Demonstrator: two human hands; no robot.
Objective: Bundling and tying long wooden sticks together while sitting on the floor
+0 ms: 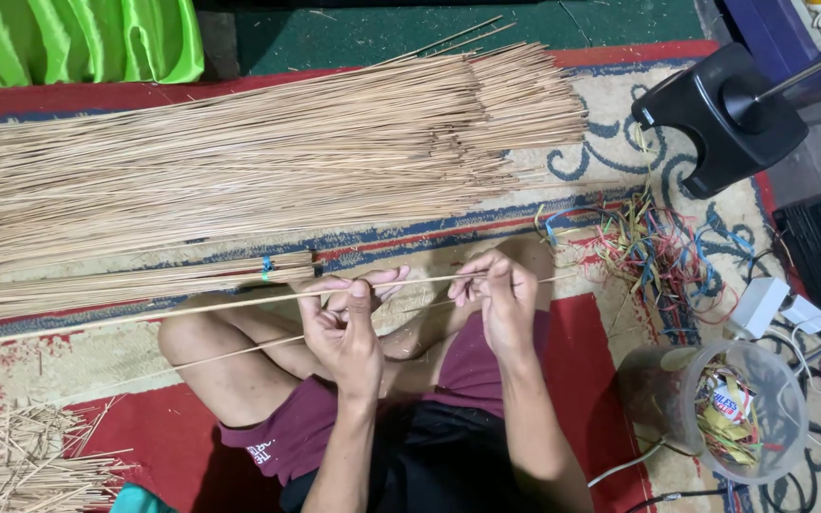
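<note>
Over our lap, left hand (342, 328) and right hand (498, 296) both pinch one thin stick (192, 310); stick pile (239, 157) lies beyond.

Left hand (342, 328) and right hand (498, 294) pinch one thin stick (239, 304) above crossed legs

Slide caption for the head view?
Both hands, left hand and right hand, hold one thin stick beside a stick pile.
</note>
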